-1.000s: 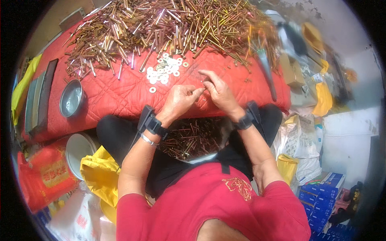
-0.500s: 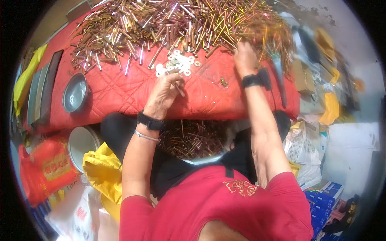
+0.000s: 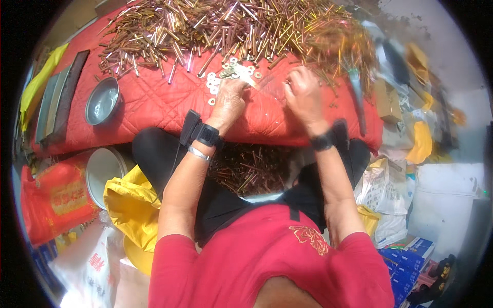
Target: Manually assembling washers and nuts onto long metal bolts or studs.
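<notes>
A heap of thin, shiny metal rods (image 3: 226, 31), copper and gold in colour, covers the far part of a red quilted cloth (image 3: 164, 110). In front of the heap lie flat pale washers (image 3: 211, 82), spread in a small patch. My left hand (image 3: 231, 102) is closed at the near right side of these washers, pinching a short metal rod (image 3: 247, 76) that shows as a bright blur. To its right, my right hand (image 3: 305, 97) hovers over the cloth, fingers curled and blurred. Whatever its fingertips hold cannot be made out.
A grey metal bowl (image 3: 102, 101) stands on the cloth at the left, with flat strips (image 3: 54, 105) beyond it. More rods (image 3: 251, 167) fill a container between my legs. A cardboard box (image 3: 387, 100) and blue boxes (image 3: 408, 264) sit at the right.
My right hand has drawn back from the rod heap, toward me and leftward. My left hand has moved right and slightly away, and the rod in it now points toward the right hand.
</notes>
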`<state>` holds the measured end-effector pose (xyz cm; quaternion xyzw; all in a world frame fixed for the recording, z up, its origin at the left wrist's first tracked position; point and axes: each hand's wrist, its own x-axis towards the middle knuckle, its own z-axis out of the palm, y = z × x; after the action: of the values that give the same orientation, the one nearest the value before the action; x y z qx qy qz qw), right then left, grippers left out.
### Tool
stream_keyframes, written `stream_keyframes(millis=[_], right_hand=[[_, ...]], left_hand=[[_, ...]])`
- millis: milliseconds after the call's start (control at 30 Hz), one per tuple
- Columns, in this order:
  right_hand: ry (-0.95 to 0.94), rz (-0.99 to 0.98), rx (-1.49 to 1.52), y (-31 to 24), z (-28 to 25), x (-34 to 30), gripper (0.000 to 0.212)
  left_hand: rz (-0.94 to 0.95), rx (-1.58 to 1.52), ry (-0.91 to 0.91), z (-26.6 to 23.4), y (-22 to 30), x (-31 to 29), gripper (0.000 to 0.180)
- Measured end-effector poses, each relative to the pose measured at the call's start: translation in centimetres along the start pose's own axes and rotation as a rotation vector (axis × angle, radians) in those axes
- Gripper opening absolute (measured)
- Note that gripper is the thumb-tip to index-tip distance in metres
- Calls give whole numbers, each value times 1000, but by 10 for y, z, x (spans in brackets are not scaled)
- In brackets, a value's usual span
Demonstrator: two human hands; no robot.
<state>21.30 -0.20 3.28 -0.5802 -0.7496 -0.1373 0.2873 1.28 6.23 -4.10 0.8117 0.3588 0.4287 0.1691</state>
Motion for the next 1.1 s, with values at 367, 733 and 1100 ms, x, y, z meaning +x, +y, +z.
stream_keyframes(millis=[367, 733, 1100], right_hand=[[-92, 141, 294, -21, 39, 0, 17], [-339, 73, 213, -26, 25, -7, 14], [-887, -94, -276, -50, 38, 78, 19]], left_hand=[[-692, -1192, 247, -38, 10, 13, 22], [-870, -1294, 293, -41, 20, 15, 15], [-850, -1502, 350, -34, 6, 14, 24]])
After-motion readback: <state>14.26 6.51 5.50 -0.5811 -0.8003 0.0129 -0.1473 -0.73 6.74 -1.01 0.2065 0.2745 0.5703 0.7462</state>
